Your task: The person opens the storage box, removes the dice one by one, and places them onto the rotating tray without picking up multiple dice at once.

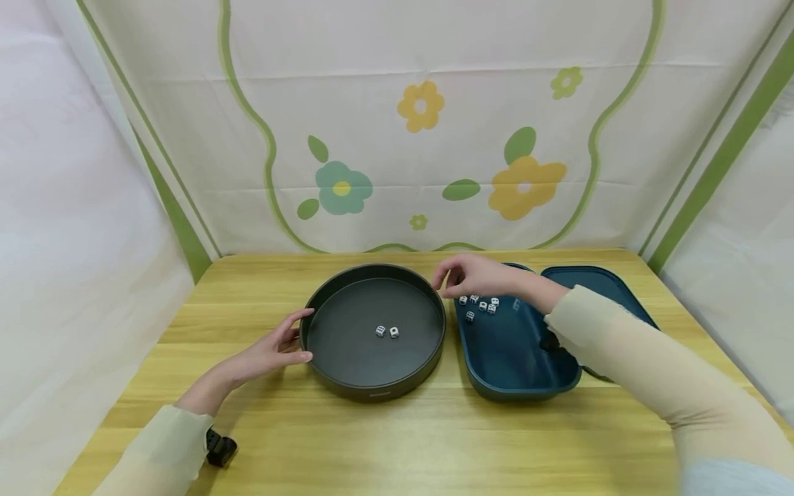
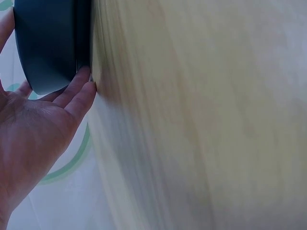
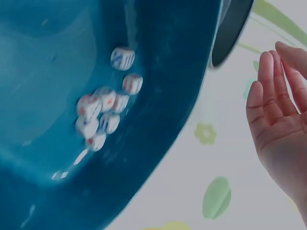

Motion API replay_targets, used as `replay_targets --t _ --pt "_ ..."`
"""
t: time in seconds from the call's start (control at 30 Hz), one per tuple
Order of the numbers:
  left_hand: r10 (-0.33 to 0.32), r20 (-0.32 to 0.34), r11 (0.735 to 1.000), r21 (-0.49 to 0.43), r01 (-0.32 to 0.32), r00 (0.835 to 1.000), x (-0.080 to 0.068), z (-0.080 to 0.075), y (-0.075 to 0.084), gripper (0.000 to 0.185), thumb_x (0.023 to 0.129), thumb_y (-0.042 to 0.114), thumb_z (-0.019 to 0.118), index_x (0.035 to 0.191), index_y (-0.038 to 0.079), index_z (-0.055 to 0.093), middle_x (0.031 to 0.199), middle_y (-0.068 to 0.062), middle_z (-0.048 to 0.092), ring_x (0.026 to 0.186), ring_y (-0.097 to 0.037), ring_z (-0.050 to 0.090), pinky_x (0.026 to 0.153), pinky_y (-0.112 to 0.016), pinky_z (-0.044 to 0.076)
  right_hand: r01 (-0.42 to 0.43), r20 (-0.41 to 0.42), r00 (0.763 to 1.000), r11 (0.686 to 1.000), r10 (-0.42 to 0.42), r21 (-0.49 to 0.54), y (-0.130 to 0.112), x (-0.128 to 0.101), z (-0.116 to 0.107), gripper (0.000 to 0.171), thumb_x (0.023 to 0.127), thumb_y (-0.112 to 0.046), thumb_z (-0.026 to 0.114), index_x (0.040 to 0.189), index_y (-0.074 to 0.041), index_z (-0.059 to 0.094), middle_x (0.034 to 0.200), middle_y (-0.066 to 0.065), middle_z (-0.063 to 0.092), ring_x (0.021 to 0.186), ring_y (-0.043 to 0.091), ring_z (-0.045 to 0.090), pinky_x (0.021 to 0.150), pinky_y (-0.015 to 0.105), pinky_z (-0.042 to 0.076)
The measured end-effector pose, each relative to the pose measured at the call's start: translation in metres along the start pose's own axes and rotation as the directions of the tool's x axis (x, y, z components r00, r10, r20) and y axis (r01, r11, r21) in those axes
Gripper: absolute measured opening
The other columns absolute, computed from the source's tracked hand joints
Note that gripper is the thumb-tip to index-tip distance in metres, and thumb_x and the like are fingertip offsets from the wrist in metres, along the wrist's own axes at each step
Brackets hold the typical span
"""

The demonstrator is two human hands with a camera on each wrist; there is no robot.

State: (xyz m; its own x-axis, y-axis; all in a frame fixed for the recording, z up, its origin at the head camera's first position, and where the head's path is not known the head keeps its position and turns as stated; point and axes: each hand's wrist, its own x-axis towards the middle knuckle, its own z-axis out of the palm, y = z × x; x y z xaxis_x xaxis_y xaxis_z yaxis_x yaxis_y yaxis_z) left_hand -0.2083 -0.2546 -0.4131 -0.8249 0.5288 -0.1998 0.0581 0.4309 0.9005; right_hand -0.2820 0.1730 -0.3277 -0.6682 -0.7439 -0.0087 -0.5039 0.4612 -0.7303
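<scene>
Item 1, left hand (image 1: 273, 351): its fingers (image 2: 79, 91) are lying straight and close together, their tips touching the outer wall of the round dark tray (image 1: 322, 375), on its left side. The thumb is resting at the rim above them. Nothing is being gripped; the palm is staying open, as the left wrist view confirms.

Item 2, right hand (image 1: 477, 277): it is hovering above the gap between the two trays, fingers (image 3: 268, 91) loosely bent and slightly apart, holding nothing that shows. In the right wrist view the palm is showing bare.

Item 3, two dice (image 1: 387, 332): they are lying side by side, just apart, inside the round dark tray, a little to the right of the left fingertips and below the right fingers.

Item 4, cluster of dice (image 1: 480, 304): white, with coloured pips, they are sitting bunched just beneath the right fingers, in the far left corner of the blue oblong tray (image 1: 515, 386). Their number cannot be told exactly.

Item 5, the blue oblong tray is standing just beside the round one, to its right, the two nearly touching.

Item 6, wooden table (image 1: 434, 448): it is bearing both trays. Pale sleeves are covering both forearms.

Item 7, flowered cloth backdrop (image 1: 422, 138): it is hanging behind the table.
</scene>
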Motion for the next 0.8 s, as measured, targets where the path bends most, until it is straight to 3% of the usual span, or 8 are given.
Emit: replay_targets --t 0.17,0.37,0.53,0.67,0.8 --pt "0.000 0.006 1.000 -0.003 0.000 1.000 -0.002 0.000 0.000 0.081 0.097 0.024 0.062 0.157 0.023 0.008 0.157 -0.029 0.005 0.141 -0.048 0.013 0.107 -0.062 0.023 -0.032 -0.046 0.998 0.999 0.033 0.018 0.009 -0.024 -0.014 0.016 0.089 0.000 0.067 0.105 0.001 0.067 0.102 0.018 0.065 0.083 0.025 0.062 0.073 0.031 0.053" --pt "-0.003 0.009 1.000 -0.011 0.004 1.000 -0.003 -0.001 0.001 0.081 0.097 0.024 0.062 0.157 0.024 0.007 0.157 -0.028 0.004 0.141 -0.048 0.013 0.107 -0.062 0.023 -0.110 -0.117 0.987 0.994 0.112 0.021 0.021 -0.055 -0.026 0.017 0.089 -0.002 0.068 0.106 0.000 0.067 0.101 0.012 0.065 0.085 0.023 0.062 0.074 0.030 0.052" --pt "-0.006 0.007 1.000 -0.011 0.006 1.000 -0.005 -0.003 0.000 0.081 0.097 0.025 0.062 0.157 0.023 0.006 0.157 -0.027 0.003 0.141 -0.049 0.012 0.106 -0.063 0.023 -0.116 -0.156 0.980 0.992 0.121 0.041 0.039 -0.073 -0.034 0.021 0.089 -0.004 0.069 0.109 0.002 0.066 0.102 0.015 0.066 0.084 0.022 0.064 0.072 0.033 0.053" --pt "-0.023 0.002 1.000 -0.020 0.023 1.000 -0.007 -0.004 -0.001 0.081 0.097 0.025 0.063 0.156 0.025 0.007 0.158 -0.024 0.002 0.142 -0.047 0.011 0.107 -0.062 0.022 -0.116 -0.150 0.981 0.992 0.122 0.045 0.051 -0.078 -0.032 0.022 0.088 -0.003 0.070 0.109 0.003 0.066 0.100 0.011 0.067 0.083 0.020 0.065 0.071 0.034 0.054" --pt "-0.024 -0.002 0.999 -0.022 0.024 1.000 -0.008 -0.005 -0.002 0.081 0.097 0.025 0.063 0.156 0.025 0.007 0.158 -0.024 0.002 0.142 -0.047 0.011 0.107 -0.062 0.022 -0.129 -0.103 0.986 0.991 0.132 0.040 0.060 -0.077 -0.023 0.026 0.088 -0.003 0.070 0.112 0.006 0.064 0.105 0.019 0.064 0.087 0.021 0.066 0.074 0.032 0.054"
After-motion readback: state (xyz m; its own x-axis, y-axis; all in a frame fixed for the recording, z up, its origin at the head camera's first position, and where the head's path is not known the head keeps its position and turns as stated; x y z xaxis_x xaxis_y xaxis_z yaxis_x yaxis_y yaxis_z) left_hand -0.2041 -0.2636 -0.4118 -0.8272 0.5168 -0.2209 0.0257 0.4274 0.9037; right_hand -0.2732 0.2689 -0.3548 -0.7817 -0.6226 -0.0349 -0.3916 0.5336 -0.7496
